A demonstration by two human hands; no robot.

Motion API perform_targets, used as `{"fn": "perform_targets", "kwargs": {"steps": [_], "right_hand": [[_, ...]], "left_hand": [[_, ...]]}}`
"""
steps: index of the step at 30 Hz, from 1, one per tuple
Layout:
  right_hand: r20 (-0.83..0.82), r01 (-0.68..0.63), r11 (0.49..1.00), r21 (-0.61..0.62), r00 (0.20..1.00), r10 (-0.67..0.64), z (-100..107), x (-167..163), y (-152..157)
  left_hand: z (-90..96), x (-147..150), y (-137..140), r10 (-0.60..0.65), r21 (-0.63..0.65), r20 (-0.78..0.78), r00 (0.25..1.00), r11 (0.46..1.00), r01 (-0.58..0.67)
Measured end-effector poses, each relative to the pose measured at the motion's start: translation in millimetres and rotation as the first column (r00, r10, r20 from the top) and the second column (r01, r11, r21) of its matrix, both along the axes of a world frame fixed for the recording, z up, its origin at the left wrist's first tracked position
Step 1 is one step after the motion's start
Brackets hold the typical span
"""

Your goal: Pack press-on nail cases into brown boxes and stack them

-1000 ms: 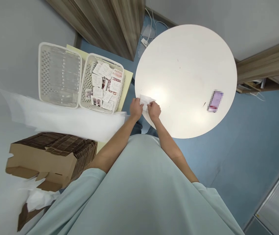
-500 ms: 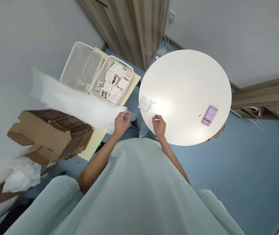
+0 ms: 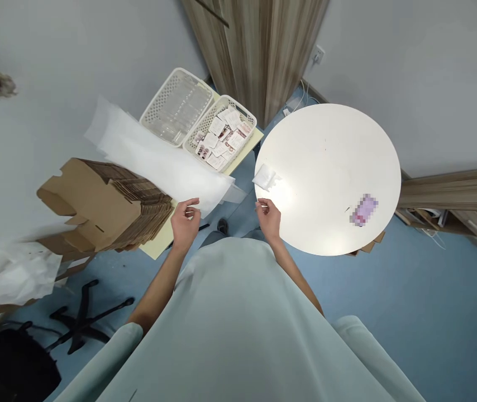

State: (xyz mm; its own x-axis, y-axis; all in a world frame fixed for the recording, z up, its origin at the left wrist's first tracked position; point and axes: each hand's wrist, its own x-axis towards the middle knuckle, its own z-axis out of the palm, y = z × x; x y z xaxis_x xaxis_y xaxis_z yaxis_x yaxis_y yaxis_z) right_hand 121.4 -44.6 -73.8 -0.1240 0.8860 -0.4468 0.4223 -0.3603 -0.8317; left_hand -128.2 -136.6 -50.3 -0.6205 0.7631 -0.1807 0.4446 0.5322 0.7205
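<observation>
One white packet (image 3: 265,177) | just beyond right hand (image 3: 268,219) | left hand (image 3: 186,224) farther off | both empty, loosely curled

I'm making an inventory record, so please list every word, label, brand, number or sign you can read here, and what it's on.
No text is readable.
Cards in the basket: printed marks, too small to read.
Purple item on the round table: pixelated, unreadable.
White packet: no lettering discernible.
Brown box: none visible.
</observation>
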Motion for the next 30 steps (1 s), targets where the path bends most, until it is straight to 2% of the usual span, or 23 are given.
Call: {"fn": "perform_targets", "kwargs": {"steps": [4,8,12,15,18,21,25,28,30], "right_hand": [[0.010,0.030,0.997,0.072,0.999,-0.031,13.3,-28.4,-15.0],[0.036,0.027,0.991,0.131,0.999,-0.032,31.0,-66.6,-30.9],[0.076,-0.035,0.978,0.207,0.997,0.020,45.2,-108.5,-48.2],[0.102,-0.094,0.960,0.263,0.992,0.069,54.1,-140.5,-63.4],[0.155,-0.167,0.949,0.267,0.979,0.129,62.5,-173.8,-80.3],[0.193,-0.254,0.936,0.243,0.958,0.210,67.5,-206.3,-96.3],[0.248,-0.407,0.885,0.227,0.903,0.352,67.5,-244.6,-110.3],[0.334,-0.576,0.798,0.175,0.798,0.502,64.9,-272.8,-114.6],[0.408,-0.715,0.691,0.103,0.664,0.627,61.3,-292.9,-116.3]], "left_hand": [[-2.1,-48.9,-26.1,0.004,0.037,0.008,1.000,0.999,-0.005],[-16.3,-118.8,-60.4,0.079,0.069,-0.054,0.995,0.995,-0.075],[-38.8,-189.6,-102.3,0.061,-0.027,-0.142,0.988,0.997,-0.065],[-54.7,-226.0,-129.4,-0.005,-0.099,-0.124,0.992,0.995,-0.008],[-65.4,-244.1,-145.3,-0.048,-0.109,-0.067,0.997,0.993,0.041],[-70.7,-250.3,-150.9,-0.106,-0.082,-0.057,0.993,0.992,0.101],[-73.5,-253.6,-151.9,-0.194,-0.069,-0.045,0.980,0.979,0.191],[-75.8,-256.7,-150.7,-0.240,-0.055,-0.060,0.969,0.970,0.236],[-77.3,-258.4,-148.4,-0.259,-0.064,-0.093,0.961,0.965,0.253]]}}
